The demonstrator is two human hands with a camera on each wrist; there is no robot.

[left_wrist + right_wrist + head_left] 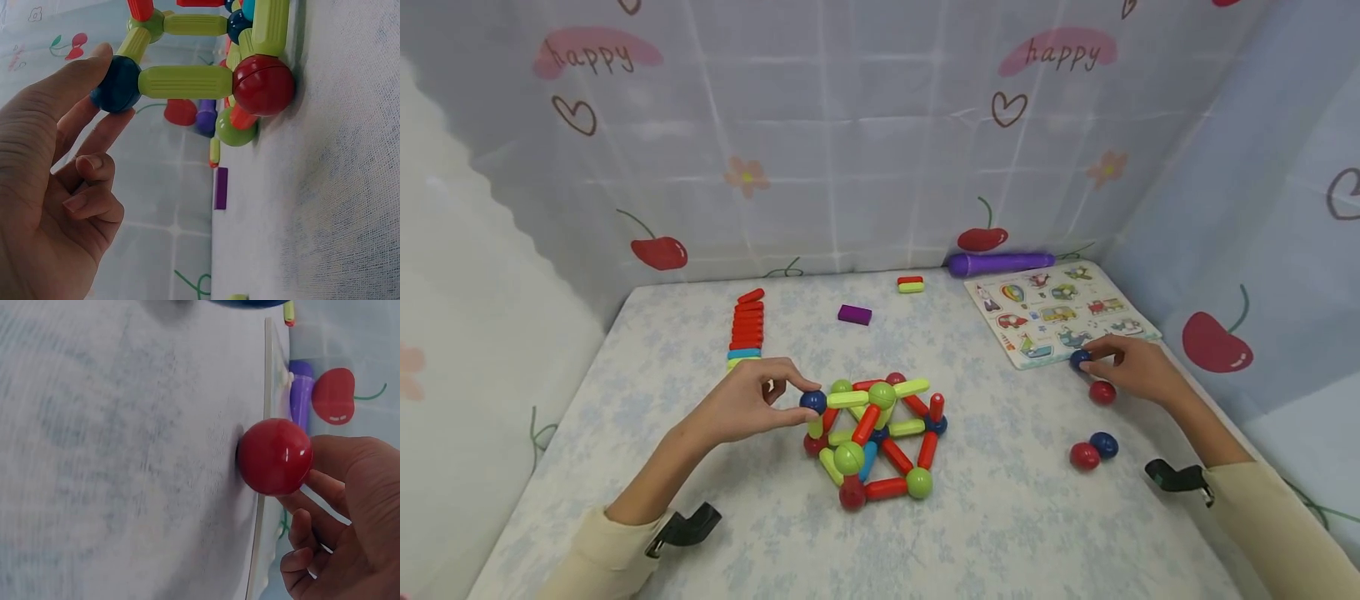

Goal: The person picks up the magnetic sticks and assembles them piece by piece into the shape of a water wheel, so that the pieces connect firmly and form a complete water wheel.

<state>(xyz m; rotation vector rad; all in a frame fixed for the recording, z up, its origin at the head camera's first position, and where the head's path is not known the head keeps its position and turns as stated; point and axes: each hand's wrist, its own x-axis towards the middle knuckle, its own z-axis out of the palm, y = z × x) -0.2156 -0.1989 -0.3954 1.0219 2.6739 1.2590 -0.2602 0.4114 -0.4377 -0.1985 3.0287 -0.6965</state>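
Observation:
My left hand pinches a blue ball between thumb and fingers, at the upper left corner of a structure of balls and rods. Light green rods run from that ball, one down to a dark red ball on the table. At the right, my right hand has its thumb and fingers around another blue ball, at the near edge of a picture board. Just in front of those fingers sits a red ball; in the right wrist view it hides the blue one.
Another red ball and blue ball lie side by side nearer me. Several red rods are lined up at the left. A purple block, two short rods and a purple stick lie toward the back curtain.

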